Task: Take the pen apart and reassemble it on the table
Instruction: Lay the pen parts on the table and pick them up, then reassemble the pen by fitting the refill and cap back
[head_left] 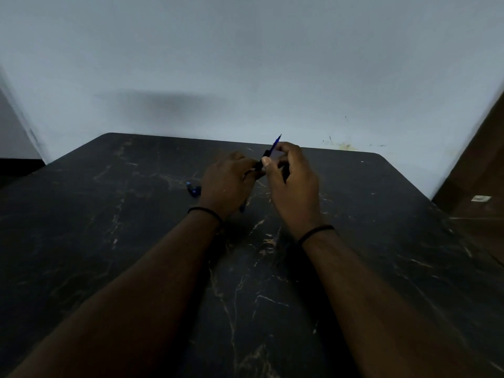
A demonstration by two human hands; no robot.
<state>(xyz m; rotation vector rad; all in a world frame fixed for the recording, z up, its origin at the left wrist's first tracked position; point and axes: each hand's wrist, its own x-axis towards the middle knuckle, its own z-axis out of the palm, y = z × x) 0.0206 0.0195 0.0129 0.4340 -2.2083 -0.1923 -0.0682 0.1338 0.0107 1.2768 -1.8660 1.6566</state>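
Observation:
Both hands hold the pen above the black marble table point(136, 241), near its far edge. My left hand point(227, 184) grips the dark pen barrel point(260, 162) from below. My right hand point(291, 181) pinches the pen higher up, where the blue refill point(277, 141) sticks out and points up and to the right. A small blue pen part point(194, 190) lies on the table just left of my left hand. Another dark bit shows under my left hand at the wrist side point(242, 207); what it is I cannot tell.
A pale wall point(245, 64) rises right behind the table's far edge. A brown wooden surface point(474, 192) stands at the right, beyond the table's corner. Both wrists wear thin black bands.

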